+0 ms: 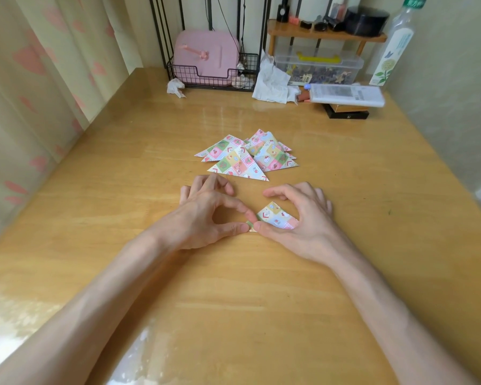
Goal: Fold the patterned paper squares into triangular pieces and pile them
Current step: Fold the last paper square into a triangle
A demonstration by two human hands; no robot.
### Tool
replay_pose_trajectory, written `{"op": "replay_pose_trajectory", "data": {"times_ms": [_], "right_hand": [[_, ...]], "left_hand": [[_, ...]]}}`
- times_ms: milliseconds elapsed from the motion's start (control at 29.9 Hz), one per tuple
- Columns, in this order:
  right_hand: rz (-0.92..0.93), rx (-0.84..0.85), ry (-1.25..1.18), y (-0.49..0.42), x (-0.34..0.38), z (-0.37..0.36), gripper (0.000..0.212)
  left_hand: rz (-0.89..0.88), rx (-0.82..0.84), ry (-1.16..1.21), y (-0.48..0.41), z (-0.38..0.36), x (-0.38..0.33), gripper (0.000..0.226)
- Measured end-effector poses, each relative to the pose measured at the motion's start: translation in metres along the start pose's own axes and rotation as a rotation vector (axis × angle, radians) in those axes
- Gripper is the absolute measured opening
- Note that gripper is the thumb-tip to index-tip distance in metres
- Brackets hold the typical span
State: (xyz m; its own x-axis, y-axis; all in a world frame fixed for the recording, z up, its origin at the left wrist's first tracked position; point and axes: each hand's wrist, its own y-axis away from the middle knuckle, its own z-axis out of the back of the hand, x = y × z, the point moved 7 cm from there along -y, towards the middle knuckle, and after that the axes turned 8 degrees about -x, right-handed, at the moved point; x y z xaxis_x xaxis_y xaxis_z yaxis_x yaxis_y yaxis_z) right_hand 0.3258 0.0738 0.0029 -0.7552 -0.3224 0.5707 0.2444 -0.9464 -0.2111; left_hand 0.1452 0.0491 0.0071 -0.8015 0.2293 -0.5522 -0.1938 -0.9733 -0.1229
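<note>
Patterned paper piece [276, 216], folded to a small triangle, lies on the surface [233, 295] just in front of the person, between the two hands. The left hand [210, 215] has thumb and forefinger curled into a ring, their tips pinching the piece's near left corner. The right hand [303, 215] arches over the piece's right side, its thumb tip pressed onto the same corner and its fingers curled round the far edge.

At the back a black wire basket [246, 61] holds a pink case [206, 56] standing upright. Beside it a clear plastic box [317, 68] with a yellow handle holds many small items, too small to tell apart. A low wooden shelf [326, 35] above that box carries a dark round tin [367, 20] and some small dark things.

Pale glossy wood makes up the surface. Near the basket lie a crumpled tissue [175, 88] and a white cloth [272, 81]. A white flat packet [347, 94] rests on a dark box [347, 113], with a tall clear bottle [396, 48] behind. A cream curtain [39, 79] with pink shapes hangs at the left.

Just beyond the hands sits the pile of folded triangles [247, 157], loosely overlapped, printed in pink, green, yellow and white checks with small cartoon pictures; the held piece bears the same print.
</note>
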Motion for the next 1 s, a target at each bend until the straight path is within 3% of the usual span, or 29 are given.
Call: {"op": "replay_pose_trajectory", "data": {"times_ms": [268,803,1003], "right_hand": [[-0.011,0.008,0.052,-0.0003,-0.0007,-0.0044,0.060],[-0.038,0.030,0.093,-0.0007,0.0025,-0.0079,0.065],[-0.070,0.059,0.085,-0.0022,0.0027,-0.0083,0.063]], "left_hand": [[-0.012,0.005,0.017,0.0002,-0.0016,-0.0002,0.016],[-0.050,0.030,-0.017,-0.0012,-0.0002,0.0033,0.038],[-0.085,0.025,-0.020,0.0013,0.0018,0.0023,0.023]]}}
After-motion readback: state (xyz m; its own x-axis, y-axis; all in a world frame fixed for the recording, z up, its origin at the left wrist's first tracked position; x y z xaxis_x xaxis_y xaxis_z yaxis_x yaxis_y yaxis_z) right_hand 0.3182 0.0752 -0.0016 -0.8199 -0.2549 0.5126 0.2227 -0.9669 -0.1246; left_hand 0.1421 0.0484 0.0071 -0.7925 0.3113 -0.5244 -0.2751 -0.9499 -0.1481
